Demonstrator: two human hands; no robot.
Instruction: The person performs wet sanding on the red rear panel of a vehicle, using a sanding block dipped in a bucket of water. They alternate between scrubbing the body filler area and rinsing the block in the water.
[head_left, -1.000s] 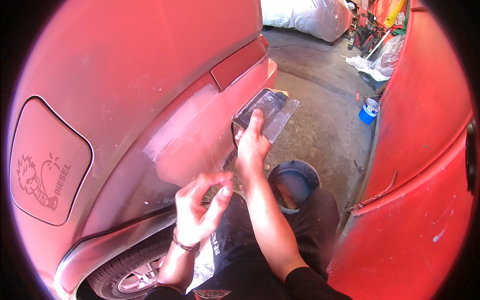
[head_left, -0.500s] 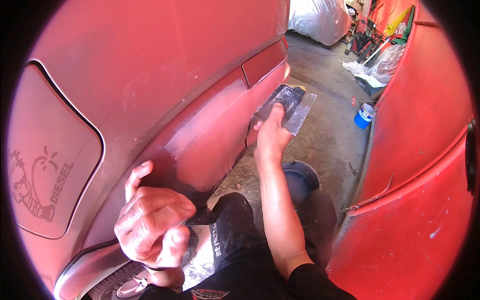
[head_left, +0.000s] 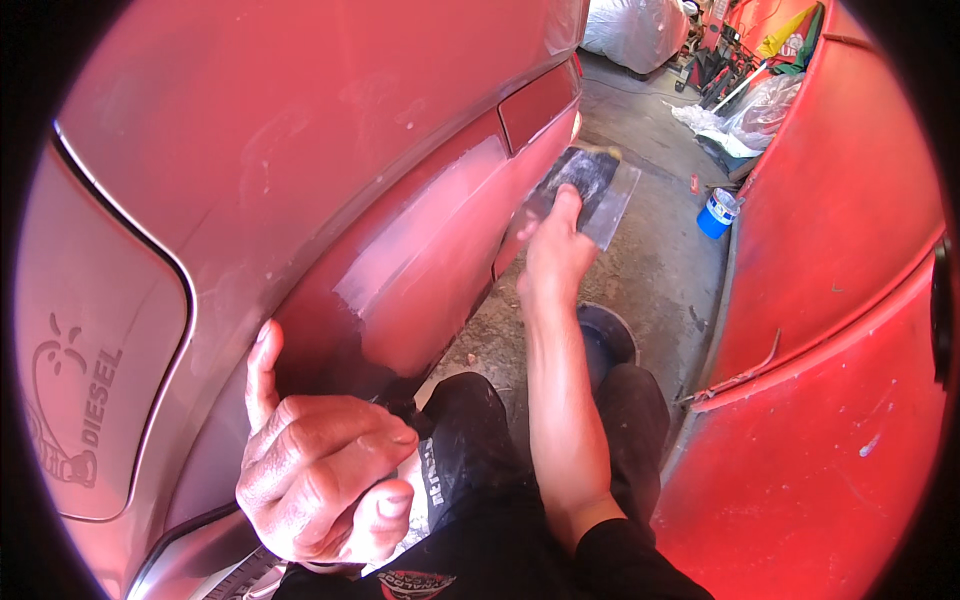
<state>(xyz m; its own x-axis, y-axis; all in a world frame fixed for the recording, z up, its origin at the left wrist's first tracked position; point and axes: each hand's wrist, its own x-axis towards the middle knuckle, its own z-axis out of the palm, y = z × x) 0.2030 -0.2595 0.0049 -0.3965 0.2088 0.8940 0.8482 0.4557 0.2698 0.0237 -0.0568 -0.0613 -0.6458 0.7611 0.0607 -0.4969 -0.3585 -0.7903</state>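
The stained grey concrete floor [head_left: 665, 275] carries a dark bucket [head_left: 620, 326], a blue can [head_left: 714, 216], a small red piece [head_left: 694, 184] near it, and crumpled clear plastic [head_left: 768, 108] farther back.

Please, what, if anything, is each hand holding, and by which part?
The right hand holds a flat plate by its near edge, thumb on top. The left hand shows nothing held, though its palm is hidden.

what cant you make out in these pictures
In the head view:
Flat rectangular dark-and-grey plate: underside faces away from the camera.
Right grip: some fingers hidden beneath the plate.
Round black bucket: inside partly hidden by the bare right forearm and dark-trousered right knee.
Black rubber tyre: mostly cut off by the lower edge.
Large silver sheet: hides whatever it covers.
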